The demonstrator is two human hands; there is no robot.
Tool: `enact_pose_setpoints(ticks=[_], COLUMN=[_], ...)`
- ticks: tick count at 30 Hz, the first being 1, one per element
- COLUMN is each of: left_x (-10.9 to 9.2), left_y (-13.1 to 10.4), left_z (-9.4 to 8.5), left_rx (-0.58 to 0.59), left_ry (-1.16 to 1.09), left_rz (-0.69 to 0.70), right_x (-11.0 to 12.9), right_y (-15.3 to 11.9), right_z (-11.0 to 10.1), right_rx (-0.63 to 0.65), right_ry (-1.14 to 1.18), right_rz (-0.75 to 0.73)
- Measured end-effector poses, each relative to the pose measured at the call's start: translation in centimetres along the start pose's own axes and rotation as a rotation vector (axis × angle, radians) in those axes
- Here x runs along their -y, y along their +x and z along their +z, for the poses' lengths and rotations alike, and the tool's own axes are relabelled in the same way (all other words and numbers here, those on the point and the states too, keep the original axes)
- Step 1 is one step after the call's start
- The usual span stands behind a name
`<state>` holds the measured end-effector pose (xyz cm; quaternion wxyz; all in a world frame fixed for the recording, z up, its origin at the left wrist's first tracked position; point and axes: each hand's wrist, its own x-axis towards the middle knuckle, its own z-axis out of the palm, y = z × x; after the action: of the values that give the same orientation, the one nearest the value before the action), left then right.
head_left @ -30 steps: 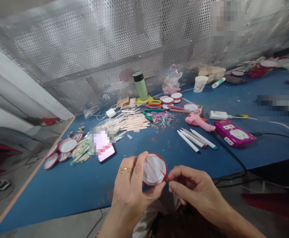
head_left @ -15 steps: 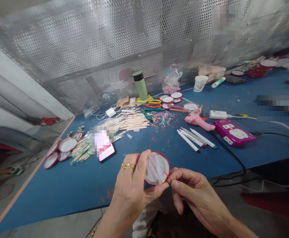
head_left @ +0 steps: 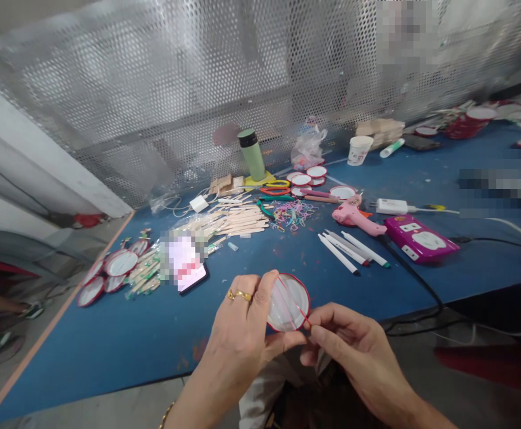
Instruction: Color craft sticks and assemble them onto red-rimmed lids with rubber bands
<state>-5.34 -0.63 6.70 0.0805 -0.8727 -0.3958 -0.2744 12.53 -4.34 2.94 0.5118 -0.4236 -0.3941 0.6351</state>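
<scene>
My left hand (head_left: 240,322) grips a round white lid with a red rim (head_left: 282,302), thumb and fingers around its edge. Pale pinkish strips run slantwise over the lid's inner face. A thin red band (head_left: 302,312) stretches across it to the lower right. At that edge my right hand (head_left: 354,345) pinches the red band's end between thumb and fingers. The lid is held just above the near edge of the blue table (head_left: 144,333). Part of its left side is hidden by my left hand.
Left of my hands lie a phone (head_left: 193,279), wooden sticks (head_left: 242,221) and red-rimmed lids (head_left: 121,262). Beyond are small coloured bands (head_left: 294,213), pliers (head_left: 264,210) and a green bottle (head_left: 252,158). Markers (head_left: 338,255), a pink glue gun (head_left: 359,220) and a purple power strip (head_left: 421,238) lie right.
Both hands keep their grip on the lid and red band. The lid has shifted slightly right in view, and the right fingers have curled in a little under its edge.
</scene>
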Motion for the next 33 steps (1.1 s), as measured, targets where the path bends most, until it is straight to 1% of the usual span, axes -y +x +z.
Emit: enact_pose_setpoints(ticks=[3,7,12,18,21,23,27,30,33], left_x=[0.1,0.2,0.2,0.4,0.7,0.7,0.6,0.4,0.4], left_y=[0.1,0.2,0.1,-0.1,-0.3,-0.3,-0.2,-0.1,0.0], left_z=[0.2,0.6,1.0,1.4,1.6,1.7,1.6,1.5,1.5], left_rx=[-0.027,-0.046,-0.081,-0.104,-0.117,-0.128,-0.134,-0.144,-0.151], left_ry=[-0.015,-0.005,0.001,0.041,0.034,0.038,0.044,0.05,0.054], left_rz=[-0.01,-0.04,-0.031,-0.028,-0.017,-0.017,-0.005,-0.002,-0.01], right_x=[0.1,0.4,-0.3,-0.7,-0.6,-0.7,-1.3,-1.7,-1.8], right_y=[-0.2,-0.6,-1.0,-1.0,-1.1,-1.3,-1.3,-1.2,-1.0], right_z=[0.1,0.0,-0.5,0.0,0.3,0.5,0.3,-0.1,-0.5], right_rx=[-0.006,0.019,0.054,-0.057,-0.094,-0.113,-0.125,-0.101,-0.07], right_ry=[-0.004,-0.065,-0.075,-0.154,-0.191,-0.217,-0.324,-0.427,-0.513], right_rz=[-0.041,-0.063,-0.13,-0.182,-0.171,-0.189,-0.322,-0.425,-0.485])
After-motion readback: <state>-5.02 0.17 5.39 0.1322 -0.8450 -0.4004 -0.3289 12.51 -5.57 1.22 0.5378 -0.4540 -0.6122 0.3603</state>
